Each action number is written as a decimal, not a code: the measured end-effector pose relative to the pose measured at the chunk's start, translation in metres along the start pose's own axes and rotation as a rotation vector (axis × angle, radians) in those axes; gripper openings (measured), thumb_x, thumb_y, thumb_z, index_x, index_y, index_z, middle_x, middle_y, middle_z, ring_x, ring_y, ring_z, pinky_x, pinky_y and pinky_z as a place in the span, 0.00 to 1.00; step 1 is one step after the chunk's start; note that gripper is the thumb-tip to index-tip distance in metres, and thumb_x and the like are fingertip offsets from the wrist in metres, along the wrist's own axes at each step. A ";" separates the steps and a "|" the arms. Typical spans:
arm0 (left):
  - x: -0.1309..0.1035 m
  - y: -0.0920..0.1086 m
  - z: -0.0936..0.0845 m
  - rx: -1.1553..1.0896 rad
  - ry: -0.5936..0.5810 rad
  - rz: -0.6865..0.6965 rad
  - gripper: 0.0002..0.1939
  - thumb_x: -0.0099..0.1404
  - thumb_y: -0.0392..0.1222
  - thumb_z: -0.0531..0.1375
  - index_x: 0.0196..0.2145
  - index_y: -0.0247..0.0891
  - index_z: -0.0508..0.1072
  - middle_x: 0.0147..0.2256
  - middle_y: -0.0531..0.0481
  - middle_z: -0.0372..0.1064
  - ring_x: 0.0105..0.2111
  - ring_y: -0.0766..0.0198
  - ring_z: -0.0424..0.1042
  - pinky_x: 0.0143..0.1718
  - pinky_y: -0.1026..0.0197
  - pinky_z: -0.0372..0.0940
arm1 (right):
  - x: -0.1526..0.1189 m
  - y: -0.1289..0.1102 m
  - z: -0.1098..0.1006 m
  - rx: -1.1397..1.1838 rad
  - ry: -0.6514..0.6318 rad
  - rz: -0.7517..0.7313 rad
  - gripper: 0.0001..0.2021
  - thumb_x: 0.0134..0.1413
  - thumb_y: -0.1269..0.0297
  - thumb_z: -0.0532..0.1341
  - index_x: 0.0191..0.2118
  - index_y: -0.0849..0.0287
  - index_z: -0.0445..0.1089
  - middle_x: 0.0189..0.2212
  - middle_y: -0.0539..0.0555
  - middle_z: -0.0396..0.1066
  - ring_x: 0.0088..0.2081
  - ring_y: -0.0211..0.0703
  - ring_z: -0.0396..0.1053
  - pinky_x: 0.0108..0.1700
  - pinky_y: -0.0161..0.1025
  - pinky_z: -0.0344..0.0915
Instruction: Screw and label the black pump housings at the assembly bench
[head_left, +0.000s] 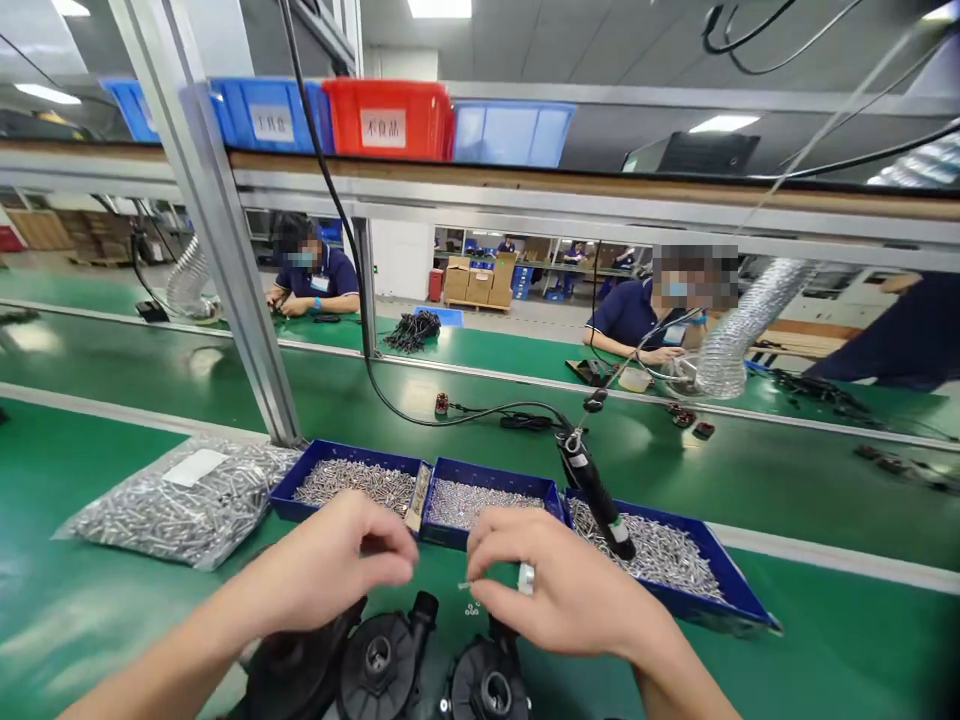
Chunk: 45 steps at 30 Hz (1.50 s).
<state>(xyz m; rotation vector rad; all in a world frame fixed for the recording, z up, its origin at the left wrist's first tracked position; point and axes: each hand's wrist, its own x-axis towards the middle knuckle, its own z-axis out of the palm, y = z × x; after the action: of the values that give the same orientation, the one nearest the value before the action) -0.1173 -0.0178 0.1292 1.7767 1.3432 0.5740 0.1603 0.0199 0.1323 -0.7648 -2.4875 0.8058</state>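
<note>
My left hand [360,550] hovers before the blue trays, its thumb and fingers curled together; whatever they pinch, if anything, is hidden. Thumb and forefinger of my right hand [547,580] close on a small metal piece [463,586], perhaps a screw. A white band [526,578] shows on a right finger. Just below lie several tiny metal nuts or washers [472,608] on the green bench. Black round housings, one in the middle [367,655] and one to its right [480,670], stand nearest me. Another dark housing [289,670] is partly behind my left forearm.
Blue trays hold metal screws [352,483], tiny bright parts [480,502] and longer screws [675,550]. A bag of metal parts [187,500] lies left. An electric screwdriver [592,495] hangs over the right tray. A metal post [217,230] rises left; two co-workers sit opposite.
</note>
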 end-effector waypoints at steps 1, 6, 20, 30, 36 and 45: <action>-0.006 0.000 -0.006 0.060 -0.063 -0.030 0.05 0.62 0.41 0.66 0.31 0.45 0.84 0.32 0.54 0.79 0.36 0.57 0.76 0.38 0.60 0.64 | -0.001 0.004 -0.003 -0.005 -0.091 0.051 0.07 0.56 0.75 0.68 0.35 0.55 0.81 0.38 0.49 0.79 0.41 0.43 0.76 0.46 0.40 0.68; -0.030 -0.004 -0.016 0.172 -0.203 -0.131 0.11 0.54 0.33 0.67 0.27 0.52 0.83 0.36 0.55 0.80 0.40 0.55 0.77 0.38 0.59 0.64 | -0.002 0.019 -0.002 -0.035 -0.298 0.191 0.08 0.46 0.75 0.70 0.31 0.53 0.82 0.43 0.48 0.79 0.45 0.46 0.77 0.47 0.42 0.68; -0.021 -0.018 -0.001 0.127 -0.173 -0.021 0.08 0.61 0.38 0.65 0.28 0.50 0.84 0.32 0.50 0.76 0.36 0.52 0.75 0.34 0.58 0.62 | -0.001 0.018 0.004 -0.033 -0.377 0.205 0.14 0.54 0.76 0.68 0.39 0.48 0.86 0.43 0.48 0.82 0.45 0.46 0.79 0.49 0.41 0.70; 0.000 -0.018 -0.020 0.097 -0.242 -0.052 0.15 0.64 0.33 0.63 0.37 0.53 0.87 0.36 0.58 0.83 0.39 0.57 0.81 0.38 0.60 0.66 | -0.012 0.014 0.000 -0.156 -0.368 0.207 0.11 0.63 0.75 0.65 0.41 0.51 0.82 0.41 0.51 0.83 0.42 0.48 0.80 0.44 0.41 0.72; 0.005 -0.011 -0.023 0.132 -0.309 -0.031 0.11 0.59 0.30 0.71 0.33 0.49 0.87 0.33 0.54 0.83 0.36 0.56 0.81 0.35 0.59 0.66 | -0.018 0.017 -0.002 -0.186 -0.362 0.214 0.12 0.62 0.74 0.63 0.40 0.49 0.81 0.40 0.51 0.83 0.40 0.49 0.80 0.42 0.41 0.74; 0.005 -0.013 -0.022 0.267 -0.343 0.004 0.12 0.56 0.27 0.74 0.32 0.45 0.87 0.29 0.52 0.81 0.31 0.57 0.79 0.31 0.60 0.64 | -0.012 0.011 -0.003 -0.187 -0.404 0.335 0.10 0.64 0.69 0.61 0.41 0.50 0.81 0.43 0.53 0.82 0.44 0.51 0.79 0.46 0.43 0.73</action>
<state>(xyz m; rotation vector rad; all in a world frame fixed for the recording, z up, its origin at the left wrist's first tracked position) -0.1394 -0.0044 0.1305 1.9838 1.2161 0.0828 0.1748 0.0215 0.1249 -1.2137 -2.8649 0.9256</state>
